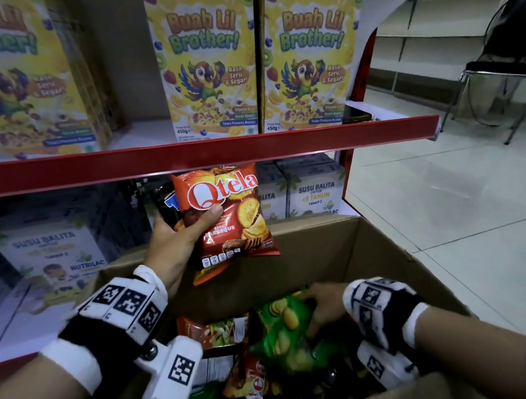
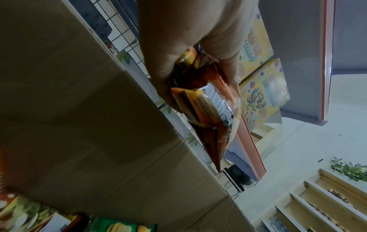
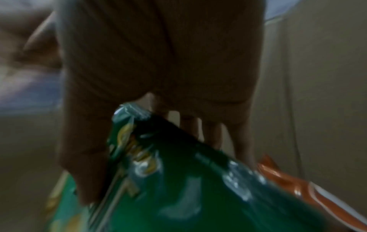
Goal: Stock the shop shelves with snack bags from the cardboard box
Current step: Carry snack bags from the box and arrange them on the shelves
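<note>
Early days: cardboard box [image 1: 333, 243] packed with bags. Left hand [image 1: 177, 239] gripping Qtela bag [image 1: 227, 217] plus dark bag [image 1: 164, 204] above box, unshelved; right hand [image 1: 324, 307] pinching green bag [image 1: 288, 332] inside box

You have two snack bags in your left hand [image 1: 174, 243]: one orange Qtela bag [image 1: 227, 217] and one dark bag [image 1: 164, 204] behind it. Your right hand [image 1: 326, 307] grips one green bag [image 1: 288, 332]. Three yellow cereal boxes [image 1: 208, 60] face you on the upper shelf [image 1: 183, 156]. One cardboard box [image 1: 327, 247] holds several more bags, too jumbled to count.
</note>
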A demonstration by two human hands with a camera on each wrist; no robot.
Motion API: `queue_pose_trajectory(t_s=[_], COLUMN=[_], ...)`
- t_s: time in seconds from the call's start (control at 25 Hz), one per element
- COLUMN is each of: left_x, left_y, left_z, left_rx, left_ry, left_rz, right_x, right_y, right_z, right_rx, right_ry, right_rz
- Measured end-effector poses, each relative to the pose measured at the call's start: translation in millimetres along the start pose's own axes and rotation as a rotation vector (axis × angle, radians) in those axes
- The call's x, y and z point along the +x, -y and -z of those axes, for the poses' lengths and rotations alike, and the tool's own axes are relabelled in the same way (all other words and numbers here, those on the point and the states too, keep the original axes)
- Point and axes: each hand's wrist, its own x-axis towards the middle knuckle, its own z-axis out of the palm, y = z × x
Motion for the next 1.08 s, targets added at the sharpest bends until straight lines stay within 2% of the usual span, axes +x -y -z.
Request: queue_pose_trajectory(t_s=[0.08, 0.16, 0.28, 0.36, 0.48, 0.6, 0.76, 0.88, 0.96, 1.04, 1.08], left_x=[-1, -1, -1, -3, -9, -15, -25, -34, -35, -31, -29], left_y=[0, 2, 5, 6, 6, 4, -2, -7, -6, -4, -5], left_z=[3, 6, 4, 2, -4, -12, -20, -26, -28, -29, -29], left_rx=[0.001, 0.003, 0.001, 0.006, 0.030, 0.006, -0.054, -0.006, 0.004, -0.024, -0.042], left_ry=[-0.009, -0.024, -0.021, 0.000, 0.070, 0.171, 0.231, 0.349, 0.345, 0.251, 0.192], left_rz=[0.007, -0.003, -0.002, 0.038, 0.107, 0.131, 0.173, 0.186, 0.160, 0.120, 0.104], right_x=[-17, -35, -60, -71, -77, -79, -83, -87, -87, -85, -84], right_y=[2, 5, 7, 8, 14, 21, 25, 29, 33, 36, 38], right_z=[25, 50, 78, 89, 94, 94, 99, 103, 103, 101, 99], right_rx=[0.371, 0.574, 0.870, 0.898, 0.852, 0.877, 0.817, 0.750, 0.785, 0.972, 1.059], right_ry=[-0.105, -0.178, -0.178, -0.158, -0.171, -0.208, -0.242, -0.282, -0.366, -0.451, -0.441], right_rz=[0.108, 0.195, 0.337, 0.409, 0.435, 0.419, 0.382, 0.343, 0.358, 0.410, 0.429])
